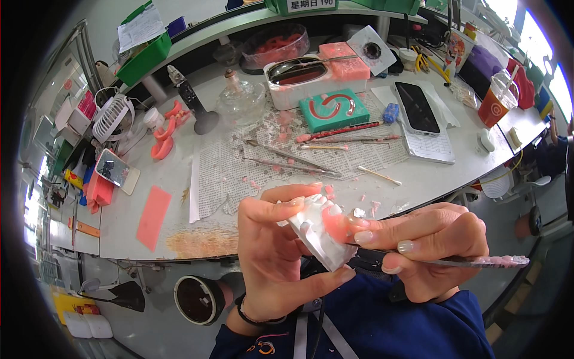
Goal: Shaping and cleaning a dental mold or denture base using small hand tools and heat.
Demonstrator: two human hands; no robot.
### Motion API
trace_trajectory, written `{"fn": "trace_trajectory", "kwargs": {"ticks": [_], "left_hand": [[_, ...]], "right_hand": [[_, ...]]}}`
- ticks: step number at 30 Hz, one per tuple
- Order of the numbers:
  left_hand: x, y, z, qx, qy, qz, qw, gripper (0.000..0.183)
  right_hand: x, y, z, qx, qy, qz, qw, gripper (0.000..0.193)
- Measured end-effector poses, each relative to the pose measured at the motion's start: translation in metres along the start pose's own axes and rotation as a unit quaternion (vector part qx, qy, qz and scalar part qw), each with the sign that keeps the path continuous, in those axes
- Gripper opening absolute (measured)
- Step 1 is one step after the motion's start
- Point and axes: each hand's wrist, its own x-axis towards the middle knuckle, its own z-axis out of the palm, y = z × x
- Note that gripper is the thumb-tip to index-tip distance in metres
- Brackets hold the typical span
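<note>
My left hand (263, 242) grips one white plaster dental cast (323, 242) between thumb and fingers, raised at the near edge of the bench (125, 224). My right hand (439, 239) is closed around one slim metal wax tool (472, 261), fingertips at the cast's pink wax (336, 225). Status, by judgement: wax is seated on the cast; whether further shaping remains cannot be told. Bench count: one flat pink wax sheet (153, 218), two cotton swabs (381, 176), one green box (335, 110).

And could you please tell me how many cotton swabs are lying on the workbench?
2: one swab in front of the green box, the other swab nearer the right hand. Others could be hidden.
</note>
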Motion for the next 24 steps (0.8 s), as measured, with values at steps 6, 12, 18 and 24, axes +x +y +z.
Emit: {"fn": "trace_trajectory", "kwargs": {"ticks": [6,12,18,24], "left_hand": [[0.001,0.001,-0.002,-0.013,-0.002,-0.021,1.000,0.077],[0.002,0.004,-0.006,-0.036,-0.031,-0.040,0.998,0.077],[0.002,0.003,-0.007,-0.066,-0.042,-0.062,0.995,0.078],[-0.001,0.002,0.001,-0.032,-0.006,-0.034,0.999,0.079]], "right_hand": [[0.001,-0.001,0.009,-0.037,0.084,0.033,0.995,0.030],[-0.001,-0.001,0.002,0.011,0.028,0.028,0.999,0.033],[-0.004,0.004,0.007,0.027,0.054,0.023,0.998,0.033],[0.000,0.013,0.007,0.015,0.005,-0.032,0.999,0.034]]}}
